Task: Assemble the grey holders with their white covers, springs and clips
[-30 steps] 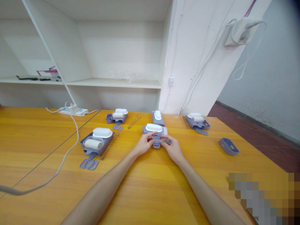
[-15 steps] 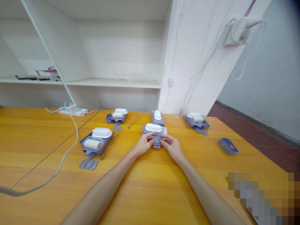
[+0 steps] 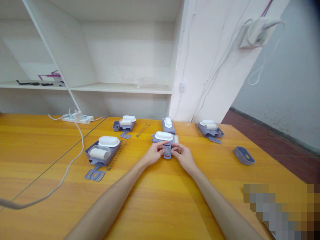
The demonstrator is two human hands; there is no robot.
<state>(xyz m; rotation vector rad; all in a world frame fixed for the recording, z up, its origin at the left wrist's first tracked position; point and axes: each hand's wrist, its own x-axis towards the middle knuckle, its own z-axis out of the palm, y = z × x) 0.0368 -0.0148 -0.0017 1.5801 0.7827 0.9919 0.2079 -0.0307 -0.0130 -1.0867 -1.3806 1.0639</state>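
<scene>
Pinching a purple-grey slotted plate (image 3: 167, 155) from both sides, with thumb and fingers of the left hand (image 3: 153, 155) at its left edge and of the right hand (image 3: 185, 158) at its right edge. Nearly closed in both hands, with just the plate between thumbs and fingers. Placed near the middle of the wooden table (image 3: 155, 200), just in front of a purple-grey case (image 3: 154, 136) under a white ridged oval (image 3: 163, 136). Showing a dull patch at the plate's centre, too small to identify. Cannot tell whether touching the tabletop.

Can see a second case (image 3: 169, 131) directly behind the first. To the left, nearer the camera, can see a larger-looking case (image 3: 103, 162) bearing a white oval and a white cylinder (image 3: 99, 153), with a wire coil (image 3: 116, 156) along its right side and a flat slotted piece (image 3: 98, 176) lying in front. Can make out similar sets farther back at left (image 3: 126, 128) and right (image 3: 212, 131), then, well apart at far right, an open box (image 3: 243, 156). Beyond the left-hand sets, can see a power strip (image 3: 78, 118) with a white cable.
</scene>
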